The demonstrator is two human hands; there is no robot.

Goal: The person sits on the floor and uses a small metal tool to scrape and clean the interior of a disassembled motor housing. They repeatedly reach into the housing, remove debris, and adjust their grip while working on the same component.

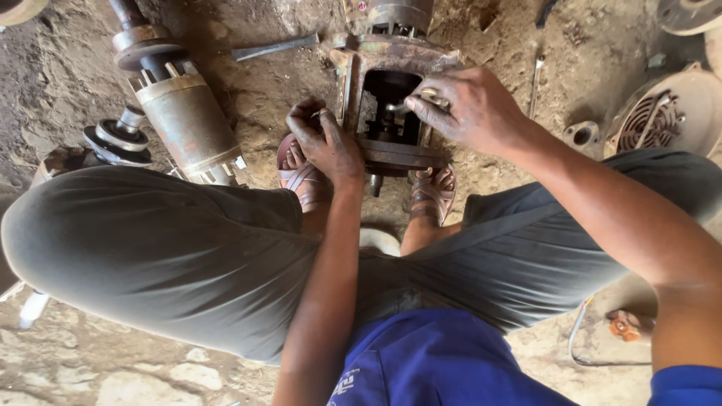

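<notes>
Both hands (greasy) on motor housing (pixel 391 113)

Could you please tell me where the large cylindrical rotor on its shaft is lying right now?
In the head view, the rotor lies on the dirt ground at upper left, just beyond the person's left knee and left of the left hand and the rusty housing.

You squatted over a rusty motor housing (pixel 391 105) set on the dirt floor (pixel 248 98) between your sandalled feet. Your left hand (pixel 325 143) gripped the housing's left edge, while your right hand (pixel 470 109) held a small metal tool (pixel 421 99) at its open cavity. A rusty rotor (pixel 184 113) lay to your left, a ribbed cover (pixel 669 113) to your right.
</notes>
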